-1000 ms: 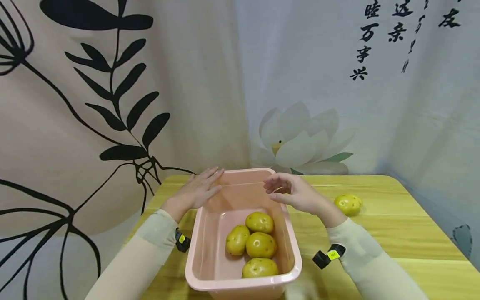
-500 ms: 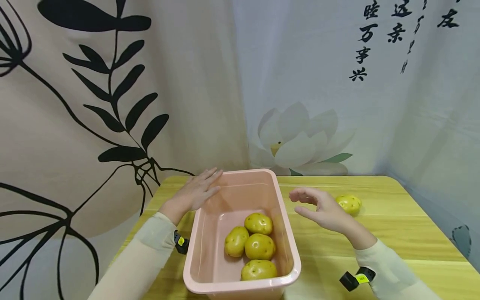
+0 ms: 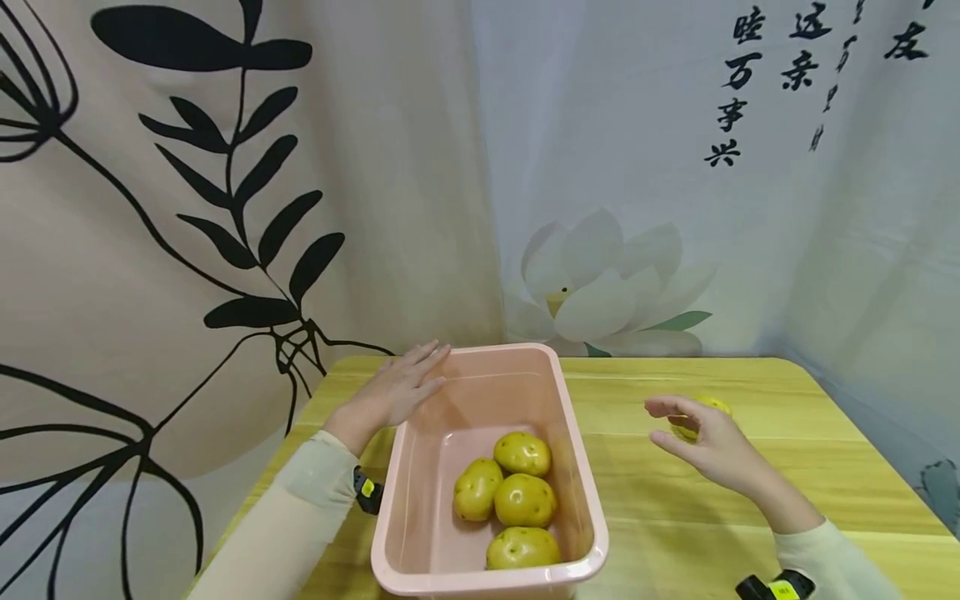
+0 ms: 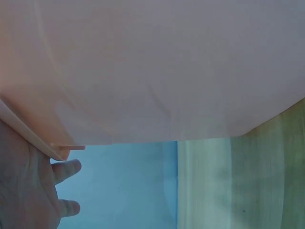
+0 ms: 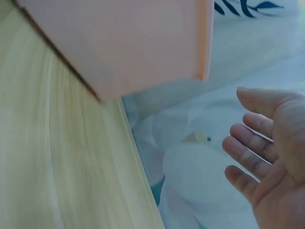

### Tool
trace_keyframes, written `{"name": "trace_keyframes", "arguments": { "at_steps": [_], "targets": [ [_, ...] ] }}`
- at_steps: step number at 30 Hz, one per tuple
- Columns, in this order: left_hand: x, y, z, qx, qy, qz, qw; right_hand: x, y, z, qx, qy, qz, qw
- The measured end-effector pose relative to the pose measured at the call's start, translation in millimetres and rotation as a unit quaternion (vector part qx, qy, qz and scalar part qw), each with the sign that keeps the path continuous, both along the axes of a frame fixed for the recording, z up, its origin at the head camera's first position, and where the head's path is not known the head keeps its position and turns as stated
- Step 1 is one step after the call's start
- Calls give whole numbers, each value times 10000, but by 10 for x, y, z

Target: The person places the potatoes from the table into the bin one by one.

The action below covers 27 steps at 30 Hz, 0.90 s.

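Note:
A pink plastic bin (image 3: 390, 533) stands on the table with several yellow-green potatoes (image 3: 524, 500) inside it. My left hand (image 3: 390, 396) rests with extended fingers on the bin's far left rim; the left wrist view shows the palm side against that rim, with fingertips beyond it. My right hand (image 3: 712, 446) is in the air to the right of the bin, fingers relaxed and thumb apart, holding nothing. Partly hidden behind it lies a single potato (image 3: 714, 405) on the table. In the right wrist view the right hand (image 5: 271, 148) shows a bare palm.
The wood-grain table (image 3: 645, 533) extends to the right of the bin. Behind it hangs a pale curtain (image 3: 420, 208) with plant drawings, a lotus and dark lettering. A black wrist camera (image 3: 776, 586) sits on the right sleeve.
My right hand has moved away from over the bin's far right rim, rightward to the lone potato. My left hand has stayed on the rim.

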<state>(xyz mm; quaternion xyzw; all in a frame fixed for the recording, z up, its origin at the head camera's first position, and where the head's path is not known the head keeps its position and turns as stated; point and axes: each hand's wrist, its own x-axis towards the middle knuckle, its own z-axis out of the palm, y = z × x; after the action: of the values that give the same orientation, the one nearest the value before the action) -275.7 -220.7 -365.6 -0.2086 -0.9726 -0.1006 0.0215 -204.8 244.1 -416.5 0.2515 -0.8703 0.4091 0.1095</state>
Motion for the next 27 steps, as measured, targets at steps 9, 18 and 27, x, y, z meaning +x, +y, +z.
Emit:
{"name": "trace_keyframes", "arguments": {
  "at_steps": [9, 18, 27],
  "targets": [
    [-1, 8, 1, 24, 22, -9, 10000, 7, 405, -124, 243, 7, -623, 9978],
    [-2, 27, 18, -143, 4, 10, 9999, 33, 697, -210, 293, 31, -985, 9947],
    [14, 23, 34, -324, 147, -44, 9994, 5, 859, -269, 428, -218, -1053, 9933]
  ]
}}
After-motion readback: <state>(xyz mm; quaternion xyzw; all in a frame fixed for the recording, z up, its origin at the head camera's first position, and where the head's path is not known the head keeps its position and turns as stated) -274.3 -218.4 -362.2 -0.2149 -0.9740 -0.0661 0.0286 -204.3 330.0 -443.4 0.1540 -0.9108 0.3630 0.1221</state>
